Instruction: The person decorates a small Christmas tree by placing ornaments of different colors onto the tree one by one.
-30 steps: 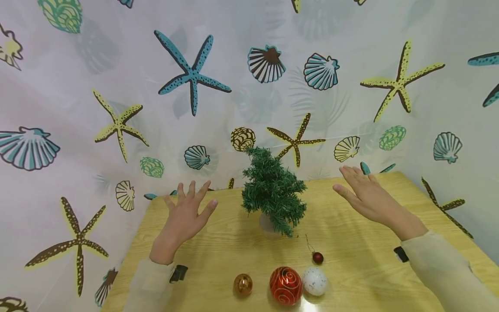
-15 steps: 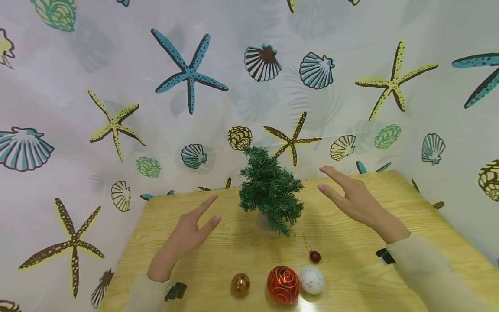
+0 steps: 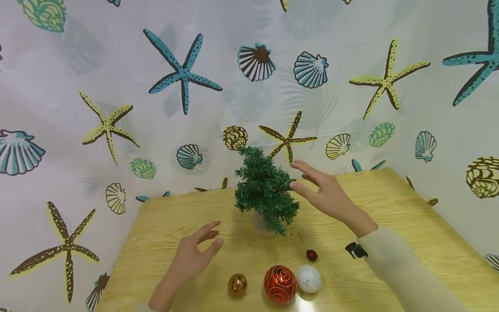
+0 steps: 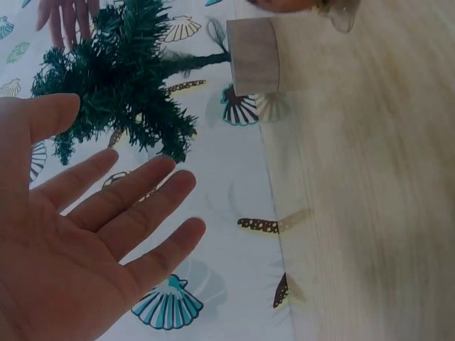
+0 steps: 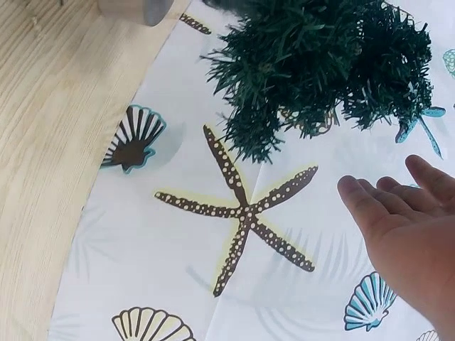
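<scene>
As both your hands have drawn inward over the last second, the artificial Christmas tree (image 3: 265,186) remains standing on the wooden table (image 3: 156,229), so the work seems only at the reaching stage. Your right hand (image 3: 325,195) has come just beside the branches, arm angled in from the right, thumb held apart from its fingers. Your left hand (image 3: 193,256) has dropped lower, clear of the tree, fingers spread apart. Neither grips anything. The red swirl bauble (image 3: 280,284), speckled white bauble (image 3: 309,278), copper bauble (image 3: 237,285) and small dark-red bauble (image 3: 311,255) lie undisturbed in front.
</scene>
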Tool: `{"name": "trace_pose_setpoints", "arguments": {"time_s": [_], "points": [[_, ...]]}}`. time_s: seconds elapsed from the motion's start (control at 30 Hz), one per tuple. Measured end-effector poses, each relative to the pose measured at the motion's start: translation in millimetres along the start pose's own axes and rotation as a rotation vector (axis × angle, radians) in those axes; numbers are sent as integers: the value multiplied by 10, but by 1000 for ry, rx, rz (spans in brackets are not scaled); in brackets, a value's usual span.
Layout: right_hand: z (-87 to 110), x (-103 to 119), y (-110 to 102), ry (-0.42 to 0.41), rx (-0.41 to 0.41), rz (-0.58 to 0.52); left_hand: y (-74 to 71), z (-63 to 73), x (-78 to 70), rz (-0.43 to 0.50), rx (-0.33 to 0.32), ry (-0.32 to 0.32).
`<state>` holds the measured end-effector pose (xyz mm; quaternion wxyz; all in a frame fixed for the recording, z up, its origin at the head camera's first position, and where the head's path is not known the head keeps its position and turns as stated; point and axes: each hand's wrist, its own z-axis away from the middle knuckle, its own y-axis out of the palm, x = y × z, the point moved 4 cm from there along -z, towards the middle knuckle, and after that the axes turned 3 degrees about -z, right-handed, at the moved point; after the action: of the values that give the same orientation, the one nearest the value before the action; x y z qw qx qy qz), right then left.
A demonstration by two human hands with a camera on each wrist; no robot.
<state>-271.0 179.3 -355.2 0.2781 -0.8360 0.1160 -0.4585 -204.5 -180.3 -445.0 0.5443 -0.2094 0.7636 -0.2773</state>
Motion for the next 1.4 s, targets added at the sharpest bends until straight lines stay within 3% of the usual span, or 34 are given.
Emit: {"name": "trace_pose_setpoints", "arguments": {"time_s": [0.17, 0.37, 0.7, 1.07, 1.4], "points": [[-87, 46, 93, -7, 0, -23, 119, 69, 32, 1, 69, -58], [-168, 35, 215, -2, 24, -39, 194, 146, 52, 22, 197, -109], [-208, 44, 313, 13, 33, -26, 259, 268, 55, 62, 352, -76], [-222, 48, 407, -8, 23, -12, 390, 341, 170, 0, 414, -154], [-208, 30, 452, -15, 19, -2, 454, 419, 141, 30, 421, -217]]}}
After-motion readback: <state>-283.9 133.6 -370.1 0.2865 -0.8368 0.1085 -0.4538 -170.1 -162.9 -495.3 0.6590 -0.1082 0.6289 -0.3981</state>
